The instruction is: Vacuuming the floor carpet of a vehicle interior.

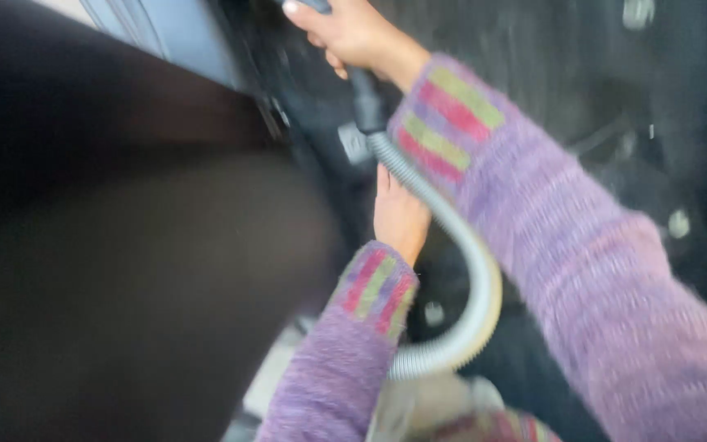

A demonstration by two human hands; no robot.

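The biggest shape I see is a dark seat (124, 245), smooth and rounded, blurred, filling the left half of the view. Right of it lies the dark floor (615, 106), matte and scuffed with pale streaks and a few small light specks. My two sleeves (583, 262) are fuzzy purple knit with red and green striped cuffs.

The hose (476, 278) is grey, ribbed and flexible. It curves up from the bottom centre in a wide arc between my forearms and ends in a dark rigid handle (363, 98).

My right hand (349, 33) is clenched around that handle at the top edge, thumb on top. My left hand (398, 217) sits lower, just beside the hose, wedged in the narrow gap at the seat's edge; whether its fingers grip anything I cannot tell, as they are hidden.

Room is tight on the left against the seat and opens out to the right over the floor.
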